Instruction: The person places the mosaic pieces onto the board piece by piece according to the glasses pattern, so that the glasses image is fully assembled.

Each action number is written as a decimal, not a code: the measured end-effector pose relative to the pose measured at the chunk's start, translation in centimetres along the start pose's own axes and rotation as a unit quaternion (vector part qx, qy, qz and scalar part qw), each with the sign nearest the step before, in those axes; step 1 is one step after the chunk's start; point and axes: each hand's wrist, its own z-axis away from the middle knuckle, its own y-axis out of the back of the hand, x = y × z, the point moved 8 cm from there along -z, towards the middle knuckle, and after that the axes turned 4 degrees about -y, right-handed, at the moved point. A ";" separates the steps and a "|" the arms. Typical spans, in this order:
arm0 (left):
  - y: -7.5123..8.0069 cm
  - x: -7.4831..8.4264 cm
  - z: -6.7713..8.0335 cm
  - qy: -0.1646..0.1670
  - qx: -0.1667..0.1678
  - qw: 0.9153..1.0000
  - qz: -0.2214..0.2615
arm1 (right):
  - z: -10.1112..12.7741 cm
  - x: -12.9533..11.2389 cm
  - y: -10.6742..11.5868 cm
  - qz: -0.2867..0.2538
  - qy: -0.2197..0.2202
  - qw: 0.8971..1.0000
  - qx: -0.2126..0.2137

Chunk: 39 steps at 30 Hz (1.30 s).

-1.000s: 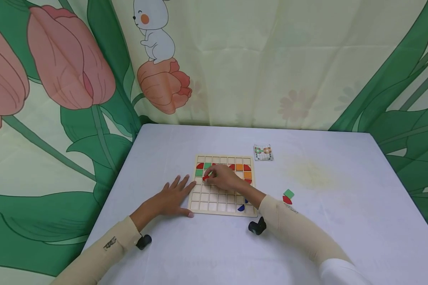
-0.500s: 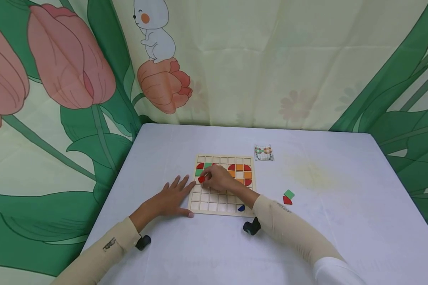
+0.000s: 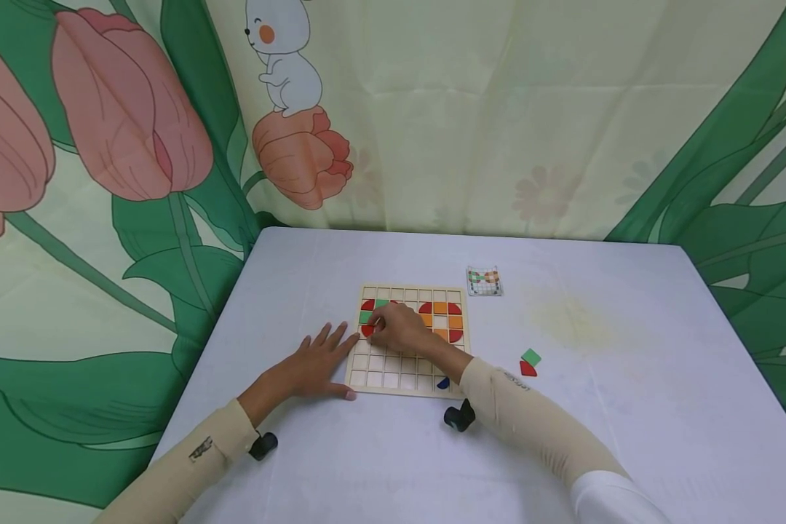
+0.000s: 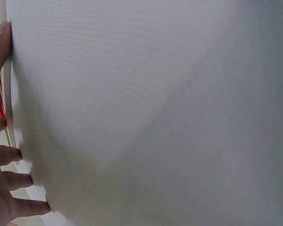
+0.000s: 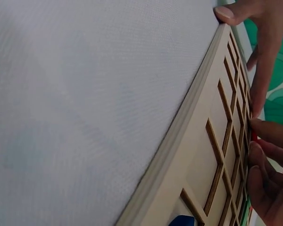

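- Pinching a red piece with curled fingertips, your right hand sits over the left side of the board, at the third row from the far edge.
- Your left hand lies flat on the table, fingers straight and spread, touching the board's left edge.
- Look at the board: a pale wooden grid of square cells. Far rows hold a red quarter-round, green squares, orange squares and red curves; a blue piece sits in the near row.
- Your red piece is small and partly hidden by your fingers.
- To the right, on the table, a loose green and red tile lie touching; a pattern card rests beyond the board.
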 end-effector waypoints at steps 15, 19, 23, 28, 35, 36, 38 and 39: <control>-0.1 -0.1 -0.1 0.004 -0.006 1.000 -0.007 | 0.0 -0.2 0.1 0.015 0.002 1.000 0.019; 0.1 0.1 0.0 0.003 -0.005 1.000 -0.002 | -0.1 -0.3 0.0 0.019 0.009 0.999 0.027; 0.2 0.2 0.1 0.005 -0.008 1.000 -0.006 | -0.1 -0.2 -0.1 0.024 0.008 0.999 0.030; 0.2 0.1 0.1 0.006 -0.005 1.000 -0.007 | -0.1 -0.3 0.1 0.032 0.009 0.999 0.032; -0.2 -0.1 -0.2 0.004 -0.001 1.000 -0.006 | 0.2 -0.5 0.2 0.027 0.019 0.999 0.020; -0.2 -0.1 -0.2 0.004 0.000 1.000 -0.006 | 0.3 -0.4 0.2 0.025 0.022 0.999 0.017; -0.2 -0.1 -0.2 0.004 0.001 1.000 -0.004 | 0.8 -0.4 0.5 0.020 0.031 0.999 0.012; -0.3 -0.1 -0.1 0.004 0.002 1.000 -0.004 | 1.0 -0.2 0.6 0.020 0.035 0.999 0.010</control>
